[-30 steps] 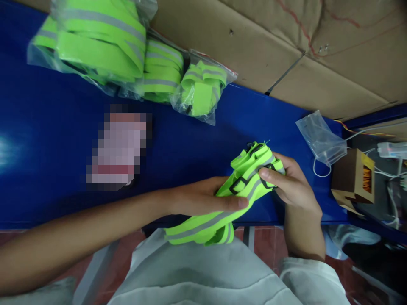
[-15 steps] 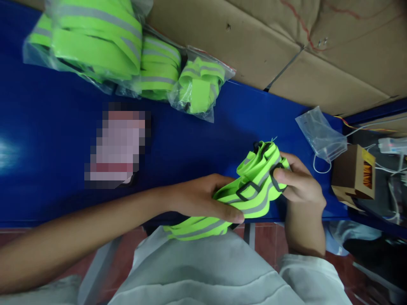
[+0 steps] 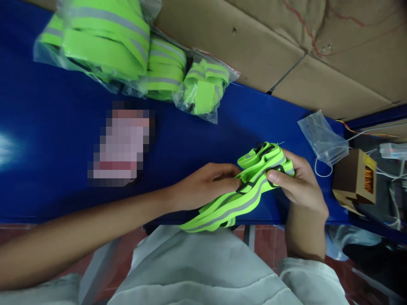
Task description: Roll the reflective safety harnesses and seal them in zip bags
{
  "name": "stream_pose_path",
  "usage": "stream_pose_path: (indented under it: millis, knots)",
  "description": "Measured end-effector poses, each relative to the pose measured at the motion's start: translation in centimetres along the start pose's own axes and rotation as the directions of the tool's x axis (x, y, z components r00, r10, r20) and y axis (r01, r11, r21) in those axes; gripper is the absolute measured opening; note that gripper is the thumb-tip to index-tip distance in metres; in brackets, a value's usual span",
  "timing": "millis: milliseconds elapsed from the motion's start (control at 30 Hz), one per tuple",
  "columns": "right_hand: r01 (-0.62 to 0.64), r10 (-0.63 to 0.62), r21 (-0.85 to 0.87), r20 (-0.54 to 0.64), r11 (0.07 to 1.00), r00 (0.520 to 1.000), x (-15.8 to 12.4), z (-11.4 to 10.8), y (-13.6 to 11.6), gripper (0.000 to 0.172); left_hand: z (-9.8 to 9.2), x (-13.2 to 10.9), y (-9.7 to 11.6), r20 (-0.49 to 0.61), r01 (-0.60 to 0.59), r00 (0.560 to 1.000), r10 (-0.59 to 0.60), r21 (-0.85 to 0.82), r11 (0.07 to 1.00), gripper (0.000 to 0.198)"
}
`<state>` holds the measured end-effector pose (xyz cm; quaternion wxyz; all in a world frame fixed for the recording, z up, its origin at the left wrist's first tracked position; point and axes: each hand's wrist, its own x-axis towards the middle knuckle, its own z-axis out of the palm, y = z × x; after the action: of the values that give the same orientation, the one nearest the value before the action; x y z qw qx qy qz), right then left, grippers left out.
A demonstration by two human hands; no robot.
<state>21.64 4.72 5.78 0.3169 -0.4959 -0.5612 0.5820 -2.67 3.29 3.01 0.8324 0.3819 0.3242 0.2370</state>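
Note:
A bundle of neon green straps point(image 3: 251, 199) with grey stripes and black buckles is held over the front edge of the blue table. My right hand point(image 3: 294, 178) grips its right end, the thumb pressed on a black buckle. My left hand point(image 3: 211, 184) pinches the bundle's middle from the left, thumb and fingers near another black buckle. Loose strap ends hang down to the left, below my left hand, in front of the grey-green clothing. Parts of the fingers on both hands are hidden behind the straps.
Clear bags of similar green straps point(image 3: 104, 42) lie at the back left, a smaller bag point(image 3: 205, 91) beside them. A blurred-out flat object point(image 3: 122, 144) is on the table point(image 3: 41, 127). To the right are a clear pouch point(image 3: 324, 140), a small cardboard box point(image 3: 352, 176) and cables.
My left hand has moved up on the bundle, its thumb now by the middle buckle. The straps look more drawn together and their lower ends have shifted right. The camera view has moved slightly.

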Motion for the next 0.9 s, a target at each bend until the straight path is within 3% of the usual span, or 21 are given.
stream_pose_path:
  millis: [133, 233, 367, 500, 567, 700, 800, 900]
  knots:
    - [0.011, -0.004, -0.082, 0.077, 0.997, 0.997, 0.1, 0.8, -0.4, 0.033, -0.1, 0.1, -0.3, -0.009, 0.045, 0.999, -0.045, 0.080, 0.996, 0.013]
    - [-0.014, 0.016, -0.059, 0.036, 0.998, 0.999, 0.2, 0.7, -0.3, 0.033, -0.1, 0.2, -0.2, 0.004, 0.061, 0.998, -0.061, 0.037, 0.997, 0.013]
    - [-0.086, 0.085, 0.162, 0.009, 0.983, 0.996, 0.2, -0.1, 0.1, 0.039, -0.2, -0.1, 0.1, 0.172, 0.048, 0.984, -0.038, -0.057, 0.997, 0.030]
    - [-0.136, 0.134, 0.247, 0.027, 0.960, 0.991, 0.4, -0.4, 0.2, 0.044, -0.2, -0.5, -0.3, 0.282, -0.031, 0.959, 0.032, -0.008, 1.000, 0.019]
    - [-0.140, 0.143, 0.241, 0.005, 0.960, 0.990, 0.5, -0.3, 0.2, 0.047, -0.1, -0.4, -0.9, 0.270, -0.085, 0.960, 0.078, 0.017, 0.996, 0.017]
    - [-0.101, 0.104, 0.207, -0.003, 0.973, 0.995, 0.5, -0.1, 0.3, 0.042, 0.3, -0.2, -2.1, 0.159, -0.126, 0.980, 0.122, 0.018, 0.992, 0.037]
    - [-0.071, 0.066, 0.179, 0.034, 0.981, 0.997, 0.3, 0.0, 0.5, 0.039, 0.3, -0.2, -2.4, 0.071, -0.178, 0.983, 0.168, 0.168, 0.970, 0.041]
    - [-0.036, 0.030, 0.162, 0.040, 0.986, 0.999, 0.1, -0.1, 0.5, 0.035, 0.0, -0.3, -2.0, 0.053, -0.200, 0.980, 0.193, 0.329, 0.923, 0.039]
